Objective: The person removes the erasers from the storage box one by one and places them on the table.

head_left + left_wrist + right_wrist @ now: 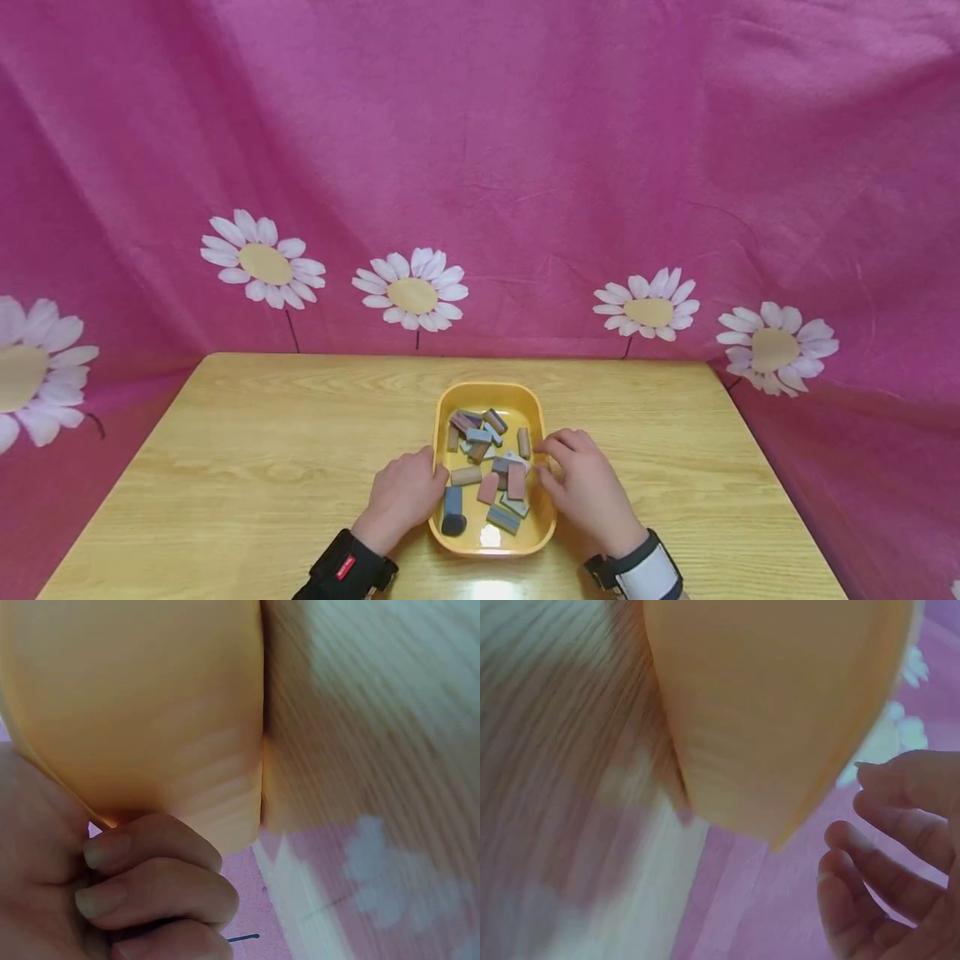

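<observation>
While left hand [401, 497] fingers curl against the yellow tray [489, 546], right hand [587, 492] fingers hover loose.

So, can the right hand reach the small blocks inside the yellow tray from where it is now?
Probably yes. The right hand sits at the yellow tray's right rim, fingers loosely curled over the edge, holding nothing. The blocks lie uncovered in the tray, and the left hand stays at the opposite rim.

staged tabletop set: wooden table [262, 467] before pink daisy-print cloth backdrop [480, 167]
</observation>
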{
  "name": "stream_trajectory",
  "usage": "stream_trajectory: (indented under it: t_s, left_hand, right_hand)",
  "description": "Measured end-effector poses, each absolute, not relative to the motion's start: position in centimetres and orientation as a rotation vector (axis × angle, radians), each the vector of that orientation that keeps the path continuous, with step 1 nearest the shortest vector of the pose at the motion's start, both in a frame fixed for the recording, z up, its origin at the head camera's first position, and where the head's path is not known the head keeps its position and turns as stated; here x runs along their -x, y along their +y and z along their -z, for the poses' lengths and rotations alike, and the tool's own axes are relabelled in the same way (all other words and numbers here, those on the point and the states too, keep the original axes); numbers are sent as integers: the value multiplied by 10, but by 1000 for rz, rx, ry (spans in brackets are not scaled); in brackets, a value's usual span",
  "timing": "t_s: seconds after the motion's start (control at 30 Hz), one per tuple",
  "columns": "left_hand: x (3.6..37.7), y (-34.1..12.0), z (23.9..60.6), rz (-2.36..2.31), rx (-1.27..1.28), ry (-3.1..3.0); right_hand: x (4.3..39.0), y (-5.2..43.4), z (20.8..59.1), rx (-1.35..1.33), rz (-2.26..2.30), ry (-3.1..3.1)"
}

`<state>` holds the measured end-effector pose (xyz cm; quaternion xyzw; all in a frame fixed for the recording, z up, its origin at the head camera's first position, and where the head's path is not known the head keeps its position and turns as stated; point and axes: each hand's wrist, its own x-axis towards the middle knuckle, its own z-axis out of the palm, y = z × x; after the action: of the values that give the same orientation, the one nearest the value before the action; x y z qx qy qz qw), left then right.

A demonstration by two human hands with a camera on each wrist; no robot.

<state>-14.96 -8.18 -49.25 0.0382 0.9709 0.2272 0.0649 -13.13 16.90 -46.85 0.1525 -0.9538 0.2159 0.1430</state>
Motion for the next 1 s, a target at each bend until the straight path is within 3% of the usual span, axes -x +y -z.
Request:
stream_trajectory:
  t_s: [0.5, 1.0]
  left_hand:
    - [149, -82, 493, -723, -66, 2913]
    - [147, -81, 494, -752, -59, 2901]
  right_hand:
    - [134, 137, 468, -976, -248, -2893]
    - [133, 129, 477, -855, -271, -2906]
